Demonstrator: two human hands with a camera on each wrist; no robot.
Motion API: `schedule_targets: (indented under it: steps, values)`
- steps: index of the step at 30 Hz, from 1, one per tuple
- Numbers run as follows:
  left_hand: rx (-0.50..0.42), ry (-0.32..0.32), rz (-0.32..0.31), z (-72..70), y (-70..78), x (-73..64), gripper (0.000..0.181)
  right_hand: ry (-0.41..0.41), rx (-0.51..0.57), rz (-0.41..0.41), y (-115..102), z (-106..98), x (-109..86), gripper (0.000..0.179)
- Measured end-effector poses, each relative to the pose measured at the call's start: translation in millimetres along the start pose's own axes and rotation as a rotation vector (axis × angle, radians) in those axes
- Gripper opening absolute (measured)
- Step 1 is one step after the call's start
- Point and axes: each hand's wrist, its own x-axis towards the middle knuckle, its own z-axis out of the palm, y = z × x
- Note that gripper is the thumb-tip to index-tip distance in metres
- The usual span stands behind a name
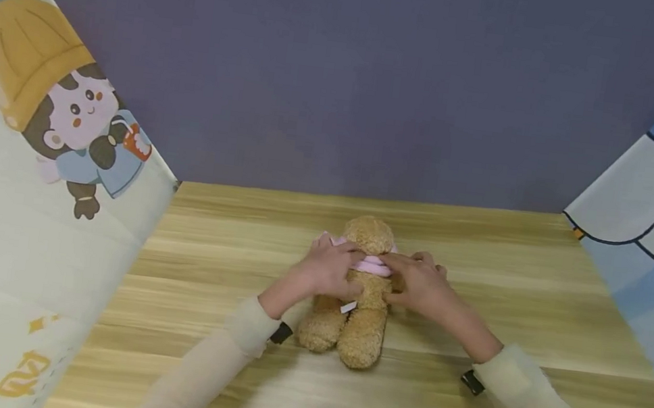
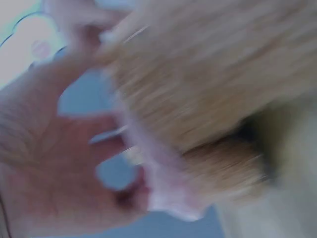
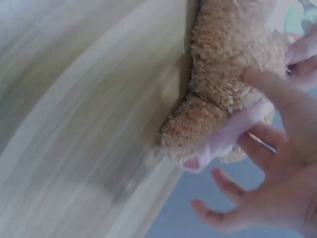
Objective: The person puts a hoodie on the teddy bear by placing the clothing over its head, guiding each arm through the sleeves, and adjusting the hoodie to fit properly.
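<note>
A brown plush toy [image 1: 362, 338] lies on the table, its legs toward me and no face showing. Pink cloth [image 1: 373, 265] goes around its neck, and a small white tag [image 1: 348, 307] sticks out near the legs. My left hand [image 1: 328, 270] rests at the toy's left side, index finger at the cloth and thumb lower on the body. Opposite it, my right hand [image 1: 421, 287] touches the cloth with its index finger while its thumb lies against the body. The right wrist view shows the other right fingers [image 3: 223, 218] spread off the toy. Motion blurs the left wrist view.
The wooden table [image 1: 206, 237] meets a dark backdrop [image 1: 378, 88] behind the toy. Printed cartoon panels stand at the left [image 1: 9, 247] and right [image 1: 641, 188]. A small black device hangs beneath each wrist.
</note>
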Motion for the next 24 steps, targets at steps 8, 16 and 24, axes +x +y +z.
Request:
schedule_targets:
  steps: [8, 16, 24]
  values:
    - [0.224, 0.45, 0.056, 22.7, 1.3, -3.2, 0.033, 0.27, -0.21, -0.133, -11.6, 13.7, 2.7, 0.041]
    - [0.365, 0.697, 0.006, 40.9, 14.1, -3.1, 0.013, 0.478, -0.212, -0.179, -7.5, 23.9, 2.7, 0.032]
    - [0.048, 0.532, 0.046, 28.2, 3.0, -25.5, 0.058, 0.343, -0.042, -0.137, -6.9, 13.2, -16.5, 0.057]
